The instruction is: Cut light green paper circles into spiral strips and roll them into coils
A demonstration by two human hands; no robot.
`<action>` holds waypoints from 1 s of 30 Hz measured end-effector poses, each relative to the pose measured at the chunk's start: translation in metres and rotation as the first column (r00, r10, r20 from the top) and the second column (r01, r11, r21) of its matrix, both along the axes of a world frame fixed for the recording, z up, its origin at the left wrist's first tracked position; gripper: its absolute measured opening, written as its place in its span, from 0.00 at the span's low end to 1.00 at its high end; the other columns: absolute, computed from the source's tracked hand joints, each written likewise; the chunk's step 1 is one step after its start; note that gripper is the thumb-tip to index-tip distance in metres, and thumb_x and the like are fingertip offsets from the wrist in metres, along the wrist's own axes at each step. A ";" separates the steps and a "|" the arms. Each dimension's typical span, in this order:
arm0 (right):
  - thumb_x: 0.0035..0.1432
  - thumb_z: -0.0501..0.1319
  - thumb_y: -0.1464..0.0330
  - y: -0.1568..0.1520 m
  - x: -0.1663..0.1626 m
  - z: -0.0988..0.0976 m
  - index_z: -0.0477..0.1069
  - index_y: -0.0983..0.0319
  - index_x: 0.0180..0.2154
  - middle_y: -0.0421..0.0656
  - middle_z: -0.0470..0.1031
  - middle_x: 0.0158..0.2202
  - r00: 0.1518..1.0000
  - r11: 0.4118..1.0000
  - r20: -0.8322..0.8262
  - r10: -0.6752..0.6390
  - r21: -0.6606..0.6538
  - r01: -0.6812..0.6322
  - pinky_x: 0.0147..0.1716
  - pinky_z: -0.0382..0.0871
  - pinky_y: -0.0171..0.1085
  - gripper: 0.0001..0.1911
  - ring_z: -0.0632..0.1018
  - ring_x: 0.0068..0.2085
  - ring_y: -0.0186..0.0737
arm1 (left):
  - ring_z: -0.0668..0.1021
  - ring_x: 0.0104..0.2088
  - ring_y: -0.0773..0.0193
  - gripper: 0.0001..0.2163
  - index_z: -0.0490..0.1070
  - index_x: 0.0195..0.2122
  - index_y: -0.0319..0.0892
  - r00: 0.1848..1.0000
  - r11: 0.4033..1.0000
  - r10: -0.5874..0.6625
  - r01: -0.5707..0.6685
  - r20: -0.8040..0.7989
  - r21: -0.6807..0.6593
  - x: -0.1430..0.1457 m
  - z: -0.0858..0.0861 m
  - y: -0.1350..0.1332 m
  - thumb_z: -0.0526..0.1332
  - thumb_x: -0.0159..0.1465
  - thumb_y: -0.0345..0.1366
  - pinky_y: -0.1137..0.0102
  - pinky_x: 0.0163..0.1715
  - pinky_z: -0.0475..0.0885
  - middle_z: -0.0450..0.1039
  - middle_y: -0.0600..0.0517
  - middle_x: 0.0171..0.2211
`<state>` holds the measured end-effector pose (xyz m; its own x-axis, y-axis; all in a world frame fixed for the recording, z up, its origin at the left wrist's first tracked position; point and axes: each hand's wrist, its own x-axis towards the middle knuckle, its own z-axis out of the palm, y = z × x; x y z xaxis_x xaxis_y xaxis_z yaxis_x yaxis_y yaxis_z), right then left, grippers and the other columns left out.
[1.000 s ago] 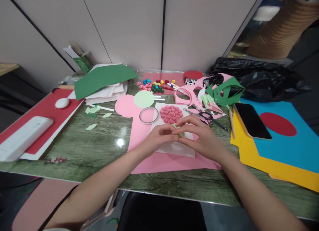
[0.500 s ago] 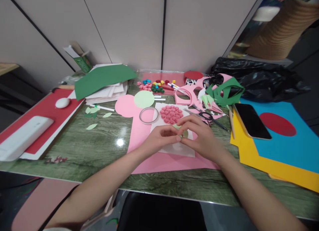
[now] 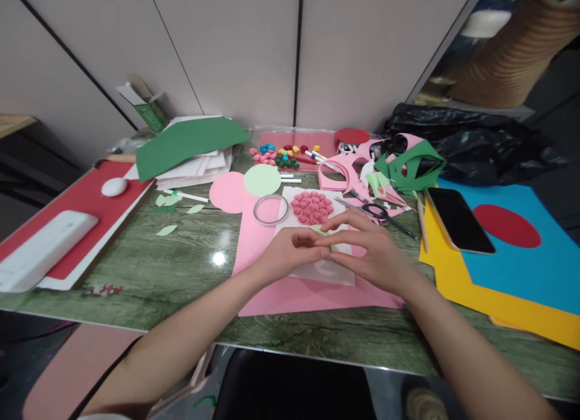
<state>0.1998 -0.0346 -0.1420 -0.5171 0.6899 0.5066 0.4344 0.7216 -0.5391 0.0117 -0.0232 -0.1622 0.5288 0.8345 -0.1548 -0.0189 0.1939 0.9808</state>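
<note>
1. Nearest, a smooth pink paper sheet point(image 3: 272, 300) is lying on the glossy, wood-grained green table point(image 3: 190, 257), reaching to six o'clock of the hands; a thinner white sheet point(image 3: 321, 274) is resting on it.
2. Above these, at the dial's centre, the left hand point(image 3: 290, 251) and right hand point(image 3: 371, 251) are meeting fingertip to fingertip, both pinching a pale green paper slip point(image 3: 319, 229), mostly hidden by fingers; the right hand's outer fingers are arching over it.
3. At nine, pointed-oval paper leaves point(image 3: 167, 230) are lying flat.
4. Toward three, a glossy black phone point(image 3: 460, 219) is resting across blue card point(image 3: 521, 281) and yellow card point(image 3: 457, 281).
5. Just beyond the slip, at twelve, coiled pink rosettes point(image 3: 312, 208) are forming a tight, bumpy round; at ten, a clear ring point(image 3: 254, 210) is lying flat.
6. At two, black-handled scissors point(image 3: 386, 216) are lying among curved paper offcuts point(image 3: 351, 166).
7. Farther, at ten, a stiff dark green sheet point(image 3: 190, 142) is topping white papers; at two, a crinkled, shiny black plastic bag point(image 3: 471, 145) is slumping.
</note>
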 end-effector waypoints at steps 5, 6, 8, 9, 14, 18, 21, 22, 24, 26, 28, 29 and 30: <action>0.57 0.64 0.72 0.002 0.003 0.000 0.78 0.58 0.36 0.46 0.75 0.41 0.998 0.999 0.041 0.042 -0.011 -0.041 0.45 0.68 0.43 0.05 0.74 0.44 0.42 | 0.72 0.29 0.68 0.06 0.75 0.27 0.39 0.997 0.998 -0.054 0.053 -0.054 -0.018 -0.002 0.002 0.002 0.67 0.53 0.37 0.70 0.35 0.66 0.72 0.55 0.25; 0.57 0.64 0.72 0.002 0.003 0.000 0.78 0.58 0.35 0.46 0.75 0.41 0.998 0.999 0.052 0.038 -0.016 -0.037 0.45 0.68 0.44 0.05 0.74 0.44 0.43 | 0.73 0.30 0.68 0.06 0.75 0.28 0.39 0.997 0.998 -0.056 0.054 -0.052 -0.027 -0.001 0.002 0.002 0.67 0.53 0.37 0.70 0.35 0.67 0.72 0.54 0.26; 0.56 0.65 0.72 0.002 0.004 -0.001 0.77 0.58 0.34 0.46 0.74 0.41 0.998 1.000 0.067 0.014 -0.021 -0.013 0.46 0.67 0.44 0.04 0.74 0.44 0.44 | 0.74 0.31 0.67 0.07 0.75 0.29 0.39 0.998 0.998 -0.054 0.053 -0.032 -0.041 -0.001 0.004 0.001 0.67 0.53 0.37 0.70 0.36 0.67 0.74 0.53 0.27; 0.55 0.65 0.72 0.002 0.004 -0.001 0.77 0.59 0.33 0.46 0.74 0.41 0.998 1.000 0.068 -0.003 -0.021 0.004 0.46 0.67 0.45 0.03 0.74 0.44 0.44 | 0.74 0.32 0.66 0.07 0.75 0.29 0.39 0.998 0.997 -0.055 0.054 -0.014 -0.048 -0.001 0.004 0.001 0.67 0.52 0.37 0.69 0.37 0.67 0.74 0.53 0.29; 0.53 0.66 0.74 0.001 0.002 0.000 0.71 0.59 0.29 0.44 0.74 0.39 0.997 0.998 0.050 -0.051 -0.041 0.053 0.44 0.67 0.45 0.06 0.74 0.43 0.44 | 0.74 0.33 0.66 0.06 0.75 0.30 0.39 0.997 0.995 -0.054 0.058 0.050 -0.079 0.001 0.004 -0.001 0.68 0.52 0.35 0.70 0.37 0.66 0.74 0.52 0.29; 0.53 0.65 0.75 0.001 -0.003 -0.002 0.67 0.59 0.28 0.42 0.74 0.37 0.999 0.998 0.034 -0.031 -0.053 0.033 0.43 0.66 0.45 0.08 0.73 0.42 0.43 | 0.74 0.33 0.66 0.06 0.76 0.29 0.39 0.998 0.996 -0.050 0.053 0.050 -0.069 0.002 0.002 -0.003 0.68 0.52 0.35 0.70 0.36 0.65 0.75 0.53 0.30; 0.54 0.64 0.74 0.001 -0.006 -0.005 0.66 0.59 0.29 0.41 0.74 0.36 0.999 0.999 0.023 -0.029 -0.044 0.030 0.43 0.66 0.44 0.08 0.73 0.41 0.42 | 0.74 0.32 0.66 0.06 0.76 0.28 0.39 0.999 0.997 -0.031 0.033 0.029 -0.065 0.002 0.001 -0.003 0.68 0.52 0.36 0.70 0.36 0.65 0.75 0.53 0.29; 0.54 0.64 0.74 0.001 -0.006 -0.006 0.66 0.59 0.29 0.41 0.74 0.36 0.999 0.999 0.020 -0.030 -0.041 0.031 0.42 0.66 0.44 0.08 0.73 0.40 0.42 | 0.74 0.33 0.66 0.06 0.76 0.28 0.39 0.999 0.998 -0.022 0.024 0.027 -0.064 0.002 0.001 -0.003 0.68 0.52 0.35 0.70 0.36 0.65 0.75 0.53 0.29; 0.54 0.64 0.74 0.002 -0.005 -0.007 0.68 0.59 0.30 0.41 0.74 0.36 0.999 0.999 0.015 -0.028 -0.037 0.029 0.42 0.66 0.44 0.07 0.73 0.41 0.42 | 0.74 0.32 0.67 0.05 0.76 0.28 0.40 1.000 0.998 -0.009 0.010 0.024 -0.062 0.001 0.001 -0.003 0.68 0.53 0.35 0.70 0.37 0.65 0.75 0.53 0.29; 0.55 0.65 0.73 0.002 -0.004 -0.006 0.70 0.59 0.32 0.42 0.74 0.36 1.000 0.999 0.010 -0.027 -0.030 0.027 0.43 0.66 0.44 0.05 0.73 0.41 0.42 | 0.73 0.31 0.67 0.04 0.76 0.28 0.39 1.000 0.998 0.009 -0.007 0.024 -0.058 0.001 0.000 -0.002 0.67 0.52 0.34 0.70 0.37 0.65 0.75 0.54 0.28; 0.55 0.65 0.73 0.002 -0.002 -0.005 0.73 0.59 0.34 0.43 0.74 0.37 0.999 0.999 0.013 -0.034 -0.022 0.034 0.43 0.67 0.44 0.05 0.74 0.42 0.42 | 0.72 0.31 0.68 0.04 0.75 0.28 0.39 1.000 0.998 0.019 -0.018 0.021 -0.053 0.000 0.000 -0.001 0.67 0.52 0.34 0.70 0.36 0.65 0.74 0.54 0.27; 0.55 0.65 0.73 0.002 -0.002 -0.004 0.74 0.58 0.35 0.43 0.74 0.37 0.999 0.999 0.016 -0.038 -0.018 0.038 0.43 0.67 0.44 0.05 0.74 0.42 0.42 | 0.72 0.30 0.68 0.04 0.75 0.27 0.39 1.000 0.998 0.022 -0.021 0.021 -0.051 0.000 0.000 0.000 0.67 0.52 0.34 0.70 0.36 0.65 0.73 0.54 0.27; 0.56 0.65 0.73 0.002 -0.001 -0.003 0.75 0.58 0.35 0.43 0.74 0.37 0.999 0.999 0.023 -0.037 -0.016 0.037 0.43 0.68 0.44 0.05 0.74 0.42 0.42 | 0.72 0.30 0.68 0.05 0.74 0.27 0.39 1.000 0.999 0.024 -0.023 0.021 -0.049 0.000 0.000 0.001 0.67 0.52 0.34 0.70 0.36 0.64 0.72 0.55 0.26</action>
